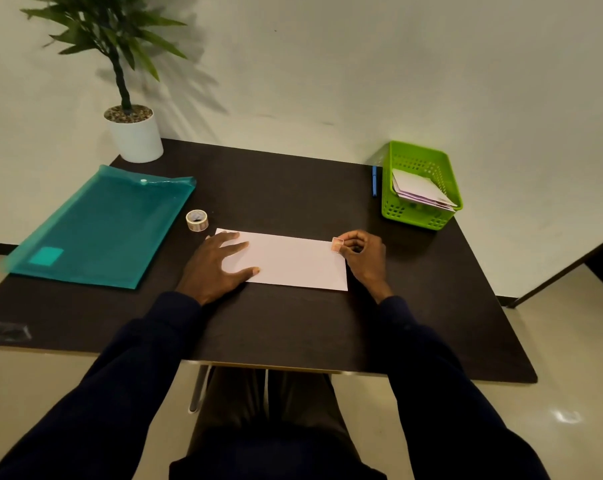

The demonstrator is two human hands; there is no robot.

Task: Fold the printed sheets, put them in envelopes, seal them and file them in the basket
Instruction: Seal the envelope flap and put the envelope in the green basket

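Note:
A white envelope (293, 261) lies flat in the middle of the dark table (293, 323). My left hand (217, 265) presses on its left end with fingers spread flat. My right hand (364, 254) pinches a small pinkish sticker (337, 244) at the envelope's top right corner. At the back right stands a green basket (390, 202), with several envelopes (421, 192) leaning inside it. A small roll of stickers (196, 220) sits just beyond my left hand.
A teal plastic document folder (99, 230) lies on the left of the table. A potted plant (133, 133) stands at the back left corner. A blue pen (374, 181) lies left of the basket. The wall is right behind the table.

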